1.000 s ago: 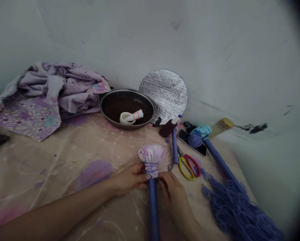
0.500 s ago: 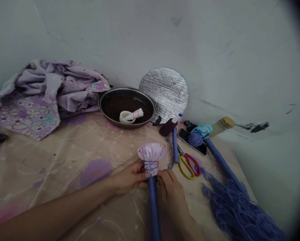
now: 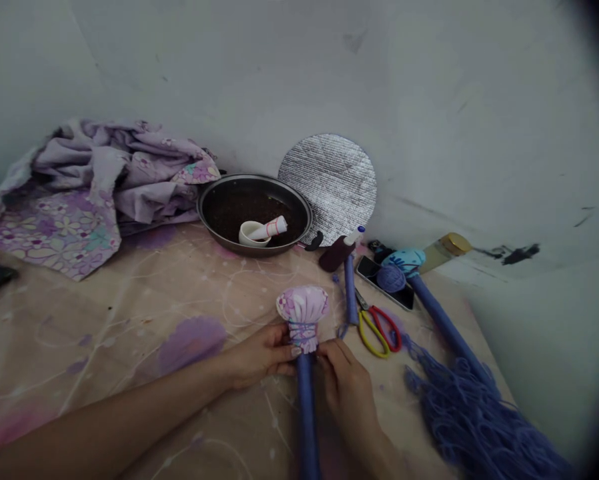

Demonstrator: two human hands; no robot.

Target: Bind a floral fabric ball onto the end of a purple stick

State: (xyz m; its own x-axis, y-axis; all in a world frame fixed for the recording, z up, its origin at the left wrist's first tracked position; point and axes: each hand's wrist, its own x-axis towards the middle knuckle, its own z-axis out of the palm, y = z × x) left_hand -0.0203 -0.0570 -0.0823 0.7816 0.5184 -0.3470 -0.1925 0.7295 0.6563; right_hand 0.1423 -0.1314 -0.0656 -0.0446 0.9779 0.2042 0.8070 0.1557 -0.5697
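A blue stick lies on the table, its far end capped by a pink floral cloth bundle tied at the neck with blue yarn. My left hand pinches the bundle's neck from the left. My right hand pinches the same neck from the right, fingers closed on the gathered cloth. Both hands rest on the patterned tablecloth.
Red and yellow scissors lie just right of the bundle beside a short blue stick. Further right are a phone, a yarn ball, a second cloth-headed stick and loose blue yarn. Behind stand a dark pan, a foil disc and piled floral fabric.
Both hands stay at the bundle's neck with only small finger shifts; the bundle and stick have hardly moved.
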